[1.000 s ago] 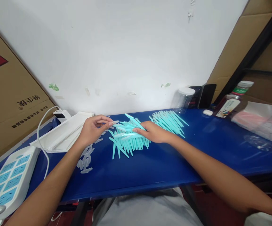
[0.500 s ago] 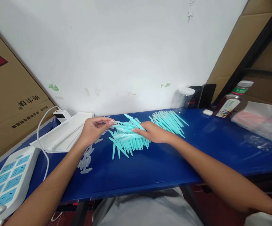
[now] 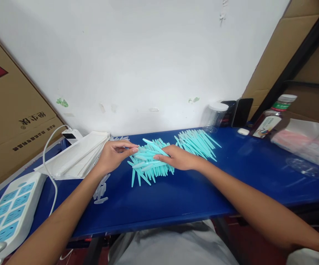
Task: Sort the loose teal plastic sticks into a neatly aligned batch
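Observation:
My right hand (image 3: 177, 157) is closed around a bunch of turquoise eyebrow razors (image 3: 150, 154), their tips pointing left. At those tips, my left hand (image 3: 118, 154) pinches a small clear blade cap between thumb and forefinger; the fingertips hide most of it. Under the held bunch lies a pile of the same razors (image 3: 156, 170) on the blue table. A second, neater pile of razors (image 3: 196, 143) lies to the right, beyond my right hand. Loose clear caps (image 3: 101, 191) are scattered beside my left forearm, with more behind the left hand.
White paper sheets (image 3: 73, 158), a power strip (image 3: 13, 206) and a white cable (image 3: 45, 154) are on the left. Along the right stand a clear jar (image 3: 216, 116), a dark phone (image 3: 242, 112), a bottle (image 3: 272, 117) and a bag of pink items (image 3: 297, 140). A white wall rises behind.
My left hand has moved slightly right and down, bringing its pinch against the tips of the held razors. My right hand has stayed almost in place.

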Action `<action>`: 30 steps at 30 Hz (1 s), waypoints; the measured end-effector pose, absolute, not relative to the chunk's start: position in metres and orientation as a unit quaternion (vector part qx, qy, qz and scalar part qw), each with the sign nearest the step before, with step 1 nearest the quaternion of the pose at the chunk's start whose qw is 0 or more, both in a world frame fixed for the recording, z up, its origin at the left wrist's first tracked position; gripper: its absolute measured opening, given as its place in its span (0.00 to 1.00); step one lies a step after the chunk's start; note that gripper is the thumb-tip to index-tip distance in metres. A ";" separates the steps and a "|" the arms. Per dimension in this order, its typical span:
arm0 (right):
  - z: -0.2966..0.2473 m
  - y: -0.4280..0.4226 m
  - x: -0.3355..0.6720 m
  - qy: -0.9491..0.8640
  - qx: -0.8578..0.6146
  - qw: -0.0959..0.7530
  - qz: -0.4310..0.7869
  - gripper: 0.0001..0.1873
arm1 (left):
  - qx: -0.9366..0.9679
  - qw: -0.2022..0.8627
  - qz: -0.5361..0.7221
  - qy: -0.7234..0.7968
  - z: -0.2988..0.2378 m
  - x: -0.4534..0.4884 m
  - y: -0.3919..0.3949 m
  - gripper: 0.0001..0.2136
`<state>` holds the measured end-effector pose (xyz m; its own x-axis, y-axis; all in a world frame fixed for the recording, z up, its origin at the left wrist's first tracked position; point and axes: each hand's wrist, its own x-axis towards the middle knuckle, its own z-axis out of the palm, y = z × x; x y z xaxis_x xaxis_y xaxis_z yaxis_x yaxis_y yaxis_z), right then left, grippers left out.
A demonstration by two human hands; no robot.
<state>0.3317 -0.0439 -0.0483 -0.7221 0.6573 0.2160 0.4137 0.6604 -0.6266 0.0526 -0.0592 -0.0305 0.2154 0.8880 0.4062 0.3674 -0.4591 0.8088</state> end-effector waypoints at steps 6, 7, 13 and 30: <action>-0.052 -0.046 0.329 -0.889 -0.278 0.212 0.294 0.29 | 0.740 0.263 0.467 0.407 -0.033 0.060 -0.062 0.10; -0.052 -0.046 0.329 -0.888 -0.279 0.213 0.296 0.29 | 0.739 0.263 0.470 0.405 -0.034 0.060 -0.063 0.10; -0.050 -0.049 0.328 -0.885 -0.288 0.204 0.304 0.29 | 0.749 0.259 0.468 0.392 -0.036 0.060 -0.063 0.08; -0.038 -0.034 0.348 -0.865 -0.353 0.261 0.242 0.26 | 0.799 0.166 0.059 0.574 -0.004 -0.039 -0.039 0.21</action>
